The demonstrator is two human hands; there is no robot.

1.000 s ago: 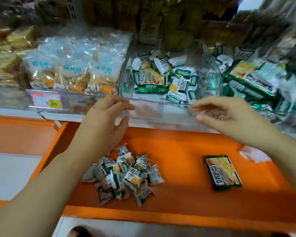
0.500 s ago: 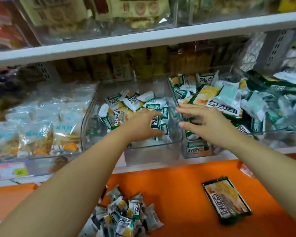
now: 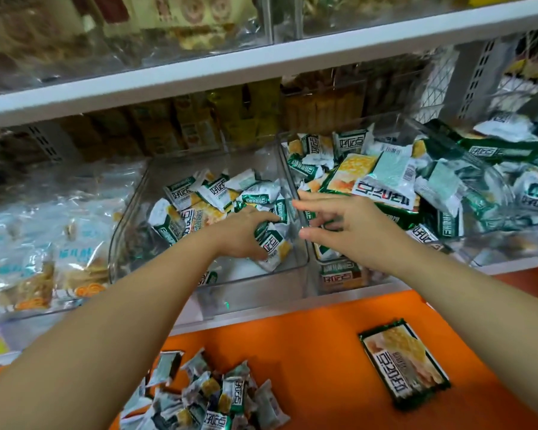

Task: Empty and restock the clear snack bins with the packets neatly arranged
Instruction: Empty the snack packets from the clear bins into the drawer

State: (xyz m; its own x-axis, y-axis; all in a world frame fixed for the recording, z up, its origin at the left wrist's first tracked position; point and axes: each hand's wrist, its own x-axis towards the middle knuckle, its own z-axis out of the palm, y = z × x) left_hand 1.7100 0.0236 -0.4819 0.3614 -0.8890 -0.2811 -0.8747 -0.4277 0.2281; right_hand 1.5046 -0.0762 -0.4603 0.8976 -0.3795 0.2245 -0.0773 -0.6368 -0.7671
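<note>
The left hand (image 3: 246, 234) is reaching into the middle clear bin (image 3: 120, 231), its fingers curling round a small green-and-white packet (image 3: 274, 246) near the bin's front right corner. Behind and to the left of that grip, more small packets (image 3: 199, 200) are lying in a loose heap. In front of it, bare bin floor is showing up to the front wall.

Just right of the grip the bin's side wall is standing against the neighbouring bin (image 3: 339, 283). The right hand (image 3: 357, 234) is hovering across that edge, fingers straight and spread, holding nothing. I cannot tell whether its fingertips are touching the wall. Beyond this hand the neighbouring bin is sitting heaped to its rim.

A white shelf (image 3: 261, 66) is closing off the space above both hands. Nearer the person, an orange ledge (image 3: 308, 346) is lying open, bearing a loose pile (image 3: 224, 395) under the left forearm and a flat large packet (image 3: 404, 364) under the right, well apart.
</note>
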